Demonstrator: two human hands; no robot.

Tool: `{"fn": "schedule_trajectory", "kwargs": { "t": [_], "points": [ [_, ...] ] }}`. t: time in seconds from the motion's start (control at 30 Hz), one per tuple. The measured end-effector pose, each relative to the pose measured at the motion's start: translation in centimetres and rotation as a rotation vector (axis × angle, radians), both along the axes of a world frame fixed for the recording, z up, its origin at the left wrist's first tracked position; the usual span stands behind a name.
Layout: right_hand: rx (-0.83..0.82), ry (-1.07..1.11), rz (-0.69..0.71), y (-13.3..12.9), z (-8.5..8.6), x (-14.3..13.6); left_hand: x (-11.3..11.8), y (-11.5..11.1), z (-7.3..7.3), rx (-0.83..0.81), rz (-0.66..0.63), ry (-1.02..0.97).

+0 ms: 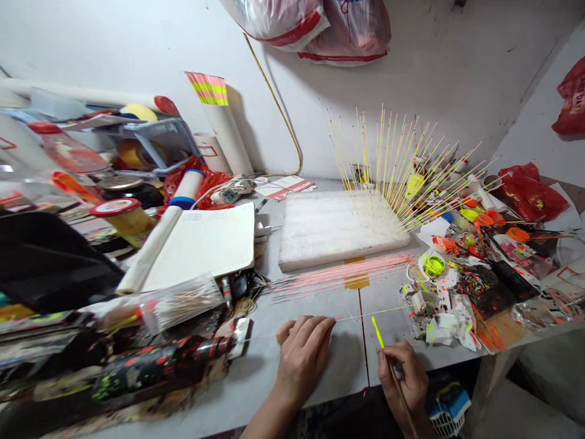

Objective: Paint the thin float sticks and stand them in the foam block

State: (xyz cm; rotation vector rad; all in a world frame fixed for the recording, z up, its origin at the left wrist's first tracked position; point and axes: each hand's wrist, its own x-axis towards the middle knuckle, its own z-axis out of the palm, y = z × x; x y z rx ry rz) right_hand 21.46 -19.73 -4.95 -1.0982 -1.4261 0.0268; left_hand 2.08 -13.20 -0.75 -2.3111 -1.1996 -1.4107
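My left hand rests low over the grey tabletop, its fingers curled together on a thin stick. That stick runs out to the right with a yellow-green length and shows faintly pinkish on the left; the exact grip is hidden under my fingers. In my right hand is a paintbrush, held like a pen, its tip coated in bright yellow. The brush tip is just below the stick, seemingly apart from it. Beyond my hands lies a row of thin pink sticks.
A white foam block carries many upright painted sticks. At right are a yellow paint pot, stained paper and scraps. An open notebook, a bag of cotton swabs and a dark paint-spotted bottle crowd the left.
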Motion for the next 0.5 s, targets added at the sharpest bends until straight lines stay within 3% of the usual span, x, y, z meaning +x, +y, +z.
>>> {"fn": "schedule_trajectory", "kwargs": {
  "t": [0.5],
  "points": [
    [-0.015,-0.061,0.018,0.45,-0.11,-0.56,0.02,-0.27,-0.04,-0.022,0.011,-0.003]
  ]
}}
